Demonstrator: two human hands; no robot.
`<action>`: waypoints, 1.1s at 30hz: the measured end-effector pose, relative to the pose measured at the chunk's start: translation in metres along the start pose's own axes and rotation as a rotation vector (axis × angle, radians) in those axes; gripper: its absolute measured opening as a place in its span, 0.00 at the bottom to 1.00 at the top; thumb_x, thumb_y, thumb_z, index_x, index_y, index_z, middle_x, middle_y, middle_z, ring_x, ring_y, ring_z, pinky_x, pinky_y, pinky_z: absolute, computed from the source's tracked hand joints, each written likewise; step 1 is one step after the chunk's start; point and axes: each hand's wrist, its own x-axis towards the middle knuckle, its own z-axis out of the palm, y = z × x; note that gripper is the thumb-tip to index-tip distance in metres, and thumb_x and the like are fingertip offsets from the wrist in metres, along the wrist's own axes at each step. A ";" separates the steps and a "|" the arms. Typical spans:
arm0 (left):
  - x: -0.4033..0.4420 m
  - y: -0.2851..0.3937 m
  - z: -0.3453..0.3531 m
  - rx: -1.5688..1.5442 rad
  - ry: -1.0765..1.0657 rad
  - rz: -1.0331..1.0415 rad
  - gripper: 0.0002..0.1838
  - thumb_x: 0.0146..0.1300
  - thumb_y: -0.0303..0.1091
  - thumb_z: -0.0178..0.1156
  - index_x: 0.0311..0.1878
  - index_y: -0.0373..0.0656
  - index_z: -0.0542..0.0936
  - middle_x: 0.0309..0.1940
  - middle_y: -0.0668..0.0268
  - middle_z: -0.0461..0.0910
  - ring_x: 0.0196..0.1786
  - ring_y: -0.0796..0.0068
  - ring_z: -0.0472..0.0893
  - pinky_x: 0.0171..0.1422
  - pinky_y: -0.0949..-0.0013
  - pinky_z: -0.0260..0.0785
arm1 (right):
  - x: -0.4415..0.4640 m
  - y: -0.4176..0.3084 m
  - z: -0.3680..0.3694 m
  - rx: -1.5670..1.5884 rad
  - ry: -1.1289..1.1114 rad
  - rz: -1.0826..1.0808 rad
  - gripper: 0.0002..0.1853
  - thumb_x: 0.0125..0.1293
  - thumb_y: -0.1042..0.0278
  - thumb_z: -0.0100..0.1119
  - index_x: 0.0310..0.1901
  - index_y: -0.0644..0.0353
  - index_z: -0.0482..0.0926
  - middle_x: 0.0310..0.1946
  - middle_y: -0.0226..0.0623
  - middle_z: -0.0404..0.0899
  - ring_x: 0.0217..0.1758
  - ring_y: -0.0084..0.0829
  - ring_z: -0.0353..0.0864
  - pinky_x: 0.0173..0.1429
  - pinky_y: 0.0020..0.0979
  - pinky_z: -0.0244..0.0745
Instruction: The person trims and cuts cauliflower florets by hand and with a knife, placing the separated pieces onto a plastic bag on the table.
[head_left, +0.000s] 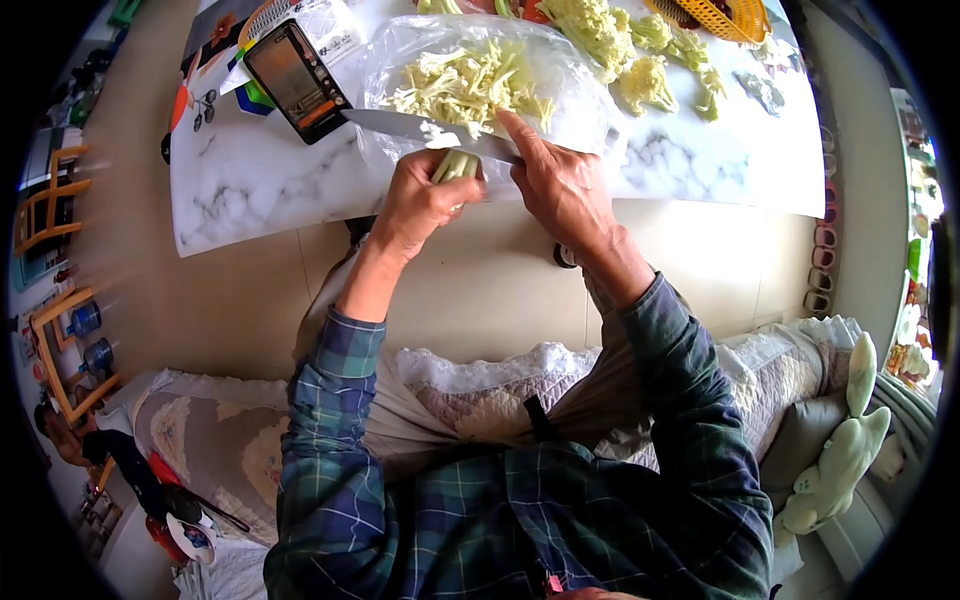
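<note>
My left hand (425,200) is closed around a pale green cauliflower stem (456,166) near the table's front edge. In my right hand (562,185) is a kitchen knife (400,124), gripped with the index finger stretched along the back of the blade. The blade points left, just above the stem, and white bits of cauliflower (436,134) cling to it. Most of the knife's handle is hidden in my fist. Behind the blade, a heap of cut cauliflower pieces (465,80) lies on a clear plastic bag (580,100).
A phone (298,82) with a lit screen lies left of the bag on the marbled table (250,190). Larger cauliflower chunks (590,35) sit at the back right, near a yellow basket (725,18). A quilted sofa (490,375) is beneath me, with a plush rabbit (840,450) at right.
</note>
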 end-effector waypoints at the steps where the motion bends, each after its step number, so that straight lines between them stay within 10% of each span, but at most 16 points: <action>1: 0.001 0.001 -0.001 -0.018 0.014 -0.007 0.05 0.51 0.27 0.63 0.31 0.41 0.78 0.21 0.75 0.72 0.18 0.89 0.64 0.20 0.80 0.54 | 0.000 0.002 0.000 -0.039 0.004 0.020 0.29 0.58 0.74 0.60 0.63 0.53 0.68 0.36 0.42 0.84 0.34 0.42 0.84 0.35 0.39 0.78; 6: -0.007 0.014 0.000 -0.035 -0.021 0.052 0.04 0.50 0.27 0.63 0.28 0.41 0.76 0.19 0.76 0.71 0.17 0.90 0.63 0.19 0.81 0.52 | 0.001 0.010 -0.010 -0.125 -0.226 0.289 0.27 0.60 0.72 0.57 0.63 0.53 0.69 0.29 0.45 0.83 0.29 0.43 0.83 0.33 0.40 0.76; 22: 0.013 0.000 0.003 0.059 0.082 -0.048 0.03 0.51 0.28 0.62 0.29 0.40 0.79 0.17 0.73 0.71 0.15 0.87 0.63 0.17 0.79 0.51 | 0.002 -0.014 0.009 -0.073 -0.007 -0.047 0.29 0.62 0.68 0.57 0.65 0.63 0.66 0.29 0.37 0.82 0.24 0.36 0.82 0.26 0.35 0.75; 33: 0.011 0.003 0.001 -0.041 0.042 -0.020 0.01 0.51 0.25 0.59 0.26 0.40 0.78 0.19 0.74 0.73 0.16 0.90 0.62 0.17 0.81 0.51 | 0.000 -0.001 0.009 -0.066 -0.057 0.017 0.29 0.62 0.70 0.55 0.67 0.51 0.66 0.29 0.35 0.82 0.24 0.37 0.81 0.26 0.37 0.75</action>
